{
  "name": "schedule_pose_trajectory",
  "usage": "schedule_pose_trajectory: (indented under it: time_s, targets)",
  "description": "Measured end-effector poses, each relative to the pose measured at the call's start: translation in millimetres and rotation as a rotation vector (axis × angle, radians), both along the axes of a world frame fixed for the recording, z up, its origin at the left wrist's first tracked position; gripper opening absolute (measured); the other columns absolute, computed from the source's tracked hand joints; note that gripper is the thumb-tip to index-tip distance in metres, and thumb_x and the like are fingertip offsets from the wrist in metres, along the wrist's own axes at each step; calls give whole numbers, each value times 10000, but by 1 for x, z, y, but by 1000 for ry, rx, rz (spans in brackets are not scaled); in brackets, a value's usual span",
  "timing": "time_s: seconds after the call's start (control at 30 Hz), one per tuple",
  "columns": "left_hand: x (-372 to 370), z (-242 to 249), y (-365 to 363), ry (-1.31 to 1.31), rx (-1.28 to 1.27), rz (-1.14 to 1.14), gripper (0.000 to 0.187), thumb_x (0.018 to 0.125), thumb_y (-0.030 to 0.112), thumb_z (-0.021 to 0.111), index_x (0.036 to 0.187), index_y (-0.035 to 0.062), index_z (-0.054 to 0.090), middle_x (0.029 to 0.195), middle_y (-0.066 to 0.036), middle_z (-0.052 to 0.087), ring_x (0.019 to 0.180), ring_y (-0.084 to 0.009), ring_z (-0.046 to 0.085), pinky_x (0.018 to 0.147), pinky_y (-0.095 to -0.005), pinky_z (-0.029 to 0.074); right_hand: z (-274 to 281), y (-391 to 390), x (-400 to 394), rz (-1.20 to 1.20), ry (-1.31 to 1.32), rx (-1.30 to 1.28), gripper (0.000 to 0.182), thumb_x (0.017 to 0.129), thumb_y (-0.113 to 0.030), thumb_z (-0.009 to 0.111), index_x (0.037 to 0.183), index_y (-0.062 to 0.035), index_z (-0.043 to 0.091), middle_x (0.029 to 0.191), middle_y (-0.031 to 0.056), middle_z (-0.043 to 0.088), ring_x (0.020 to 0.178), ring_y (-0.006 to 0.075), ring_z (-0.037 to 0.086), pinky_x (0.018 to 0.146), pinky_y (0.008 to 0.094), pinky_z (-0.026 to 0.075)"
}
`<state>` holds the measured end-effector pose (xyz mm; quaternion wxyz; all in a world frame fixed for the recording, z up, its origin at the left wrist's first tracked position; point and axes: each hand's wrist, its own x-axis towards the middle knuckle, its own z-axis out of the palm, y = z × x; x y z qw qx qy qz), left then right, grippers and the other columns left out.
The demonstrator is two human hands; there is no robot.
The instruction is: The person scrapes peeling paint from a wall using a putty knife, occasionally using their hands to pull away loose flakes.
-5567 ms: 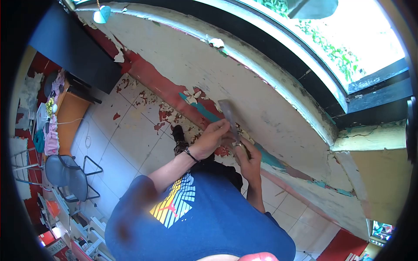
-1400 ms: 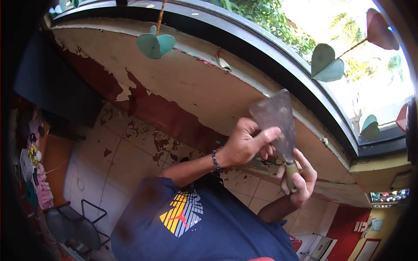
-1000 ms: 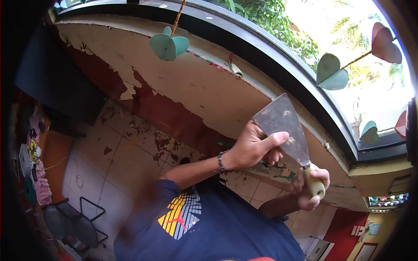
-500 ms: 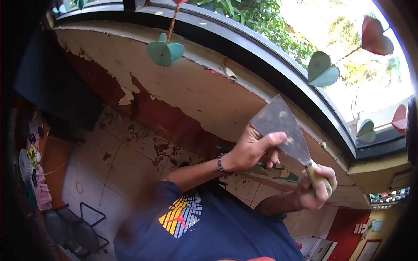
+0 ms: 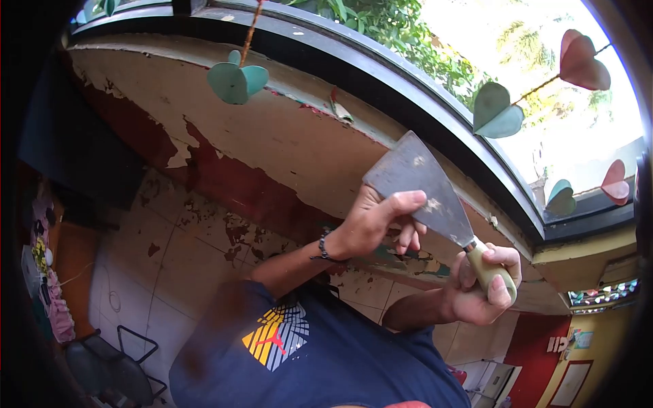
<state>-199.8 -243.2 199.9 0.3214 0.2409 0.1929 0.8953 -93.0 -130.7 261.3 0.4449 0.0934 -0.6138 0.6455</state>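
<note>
A paint scraper [image 5: 425, 183] with a wide, worn metal blade and a pale handle is held up before my chest, close under the window ledge. My right hand [image 5: 481, 289] is wrapped round the handle. With the thumb on the blade's near face and some fingers behind it, my left hand [image 5: 381, 221] grips the blade. A dark braided bracelet [image 5: 326, 248] circles the left wrist. Pale marks spot the blade. Beyond the scraper is a wall [image 5: 272, 129] whose beige paint has peeled to show dark red.
Paper hearts hang on strings by the window, a green one [image 5: 237, 83] and a pink one [image 5: 583, 61] among them. Paint flakes [image 5: 238, 234] lie on the tiled floor. A black chair [image 5: 112, 370] stands at lower left. The window frame [image 5: 435, 102] runs above the ledge.
The view has shifted slightly, so most things appear further left. The scraper has risen a little with both hands on it. My grip looks about the same.
</note>
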Motion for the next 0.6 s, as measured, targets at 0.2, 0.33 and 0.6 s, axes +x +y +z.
schedule_pose_trajectory:
  time_s: [0.2,0.33,0.6]
  targets:
    - [0,5,1,26,-70,97,195,889,160,526,862,-33,527,665,-120,594,423,-143,556,418,-252,494,-1,19,2,-39,-175,3,344,703,-186,477,813,137,515,457,94,376,331,81,288,302,231,219]
    - [-5,1,-10,-24,-39,38,177,891,137,514,897,-39,527,661,-124,591,424,-139,548,441,-265,506,2,-3,-13,101,3,-115,338,699,-186,497,812,132,514,459,66,361,333,80,287,304,227,205]
    - [-4,-1,-14,-65,-22,52,200,897,153,501,887,-47,520,656,-132,586,427,-156,557,448,-283,518,-1,-3,-7,-154,-152,-36,349,653,-221,478,749,112,513,434,92,388,298,96,283,289,243,172]
